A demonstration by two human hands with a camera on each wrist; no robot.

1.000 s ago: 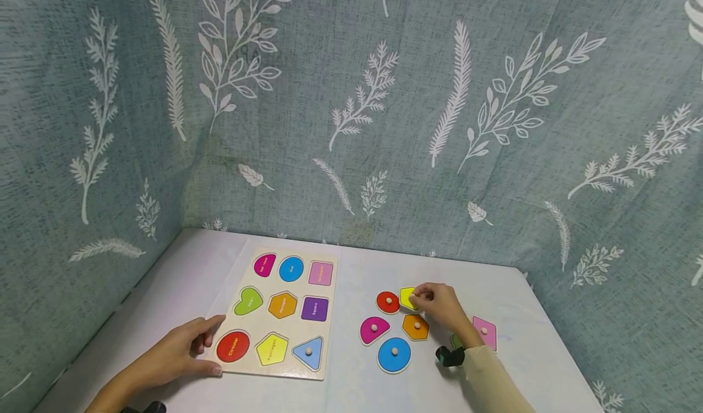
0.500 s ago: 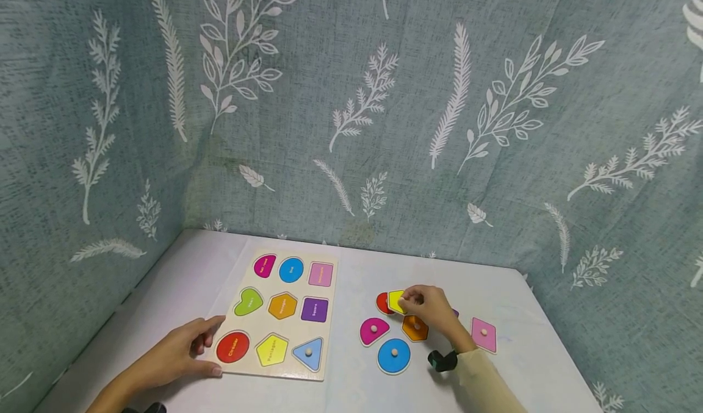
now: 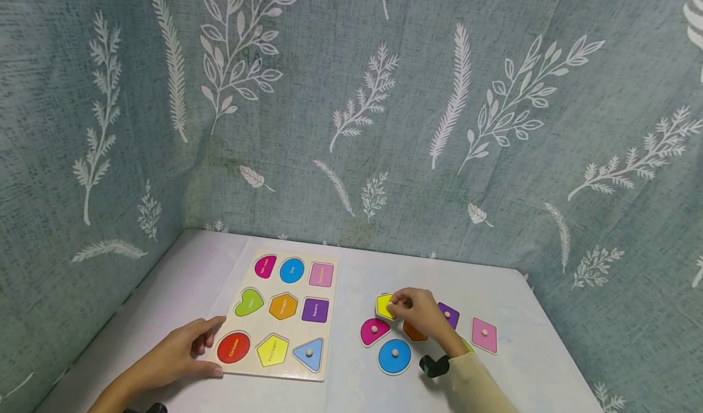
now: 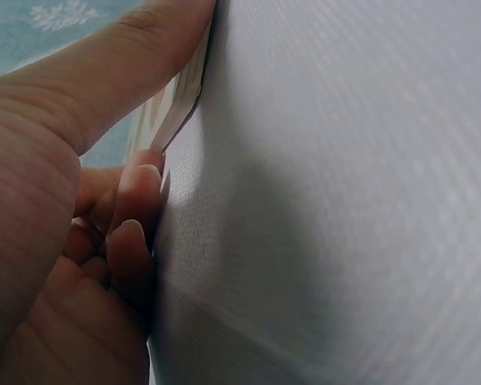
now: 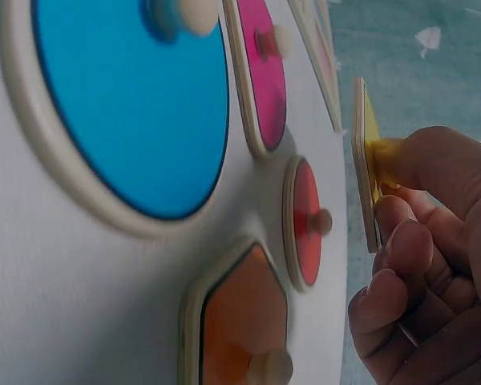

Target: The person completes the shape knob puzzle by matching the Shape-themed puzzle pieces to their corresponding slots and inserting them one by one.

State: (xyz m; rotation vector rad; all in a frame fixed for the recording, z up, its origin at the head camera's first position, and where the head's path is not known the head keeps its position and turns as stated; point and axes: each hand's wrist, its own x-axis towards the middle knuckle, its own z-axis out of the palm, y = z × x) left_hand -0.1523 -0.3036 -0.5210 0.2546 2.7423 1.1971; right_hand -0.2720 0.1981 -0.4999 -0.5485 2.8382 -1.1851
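My left hand (image 3: pixel 174 352) holds the wooden puzzle board (image 3: pixel 258 367) at its near left corner, thumb on the near edge, fingers at the left side. In the left wrist view the thumb lies against the board's edge (image 4: pixel 184 100) and the other fingers curl beside it. By its knob, my right hand (image 3: pixel 421 313) pinches a yellow pentagon puzzle piece (image 3: pixel 384 306), raised off the table. The red circle piece (image 5: pixel 308 200) is almost wholly hidden behind it in the head view. An orange hexagon piece (image 3: pixel 413 331) sits partly under the right hand.
Beside the hand lie a magenta half-round piece (image 3: pixel 371 335), a blue circle piece (image 3: pixel 391 364), a purple square piece (image 3: pixel 452 316) and a pink piece (image 3: pixel 483 341). A light blue triangle piece (image 3: pixel 313 362) sits in the board. Patterned cloth (image 3: pixel 351 126) walls surround the white table.
My right hand has moved left with the yellow pentagon, lifting it from the table and over the red circle. The purple square has come into view. My left hand stays at the board's corner.
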